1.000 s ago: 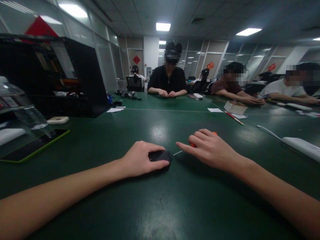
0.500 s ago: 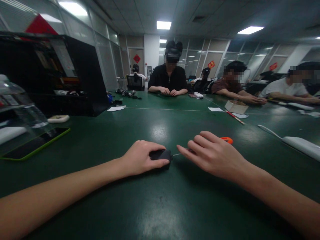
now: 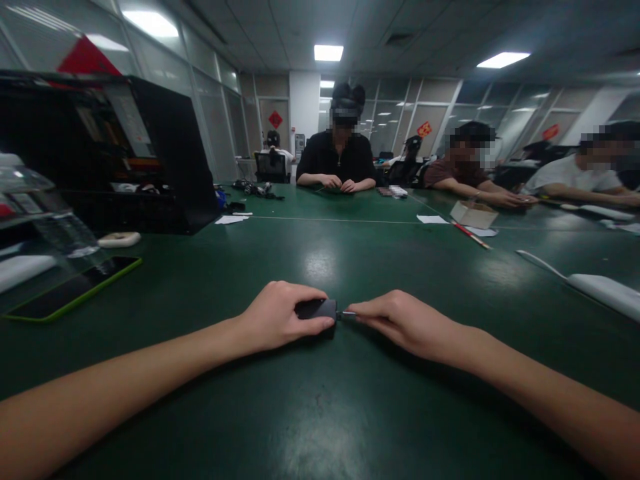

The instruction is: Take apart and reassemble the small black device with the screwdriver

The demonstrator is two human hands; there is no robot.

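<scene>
My left hand [image 3: 280, 313] is closed around a small black box-like device [image 3: 317, 309] on the green table, thumb on the near side and fingers over the far side. From the right, my right hand [image 3: 400, 320] pinches a thin metal screwdriver [image 3: 349, 313] lying nearly level. Its tip meets the right end face of the black device, at or against a small metal part there. The screwdriver's handle is hidden behind my right hand.
A green-edged phone [image 3: 75, 288], a clear plastic bottle [image 3: 55, 213] and a black open case [image 3: 170, 153] stand left. A white flat device [image 3: 605, 293] lies right. Further off are a small box [image 3: 473, 215], a red pencil [image 3: 471, 235] and a seated person [image 3: 337, 157] opposite.
My right hand has turned over and lowered, from raised curled fingers to a pinch close to the device. The orange handle seen behind it is now hidden. The device has shifted slightly left.
</scene>
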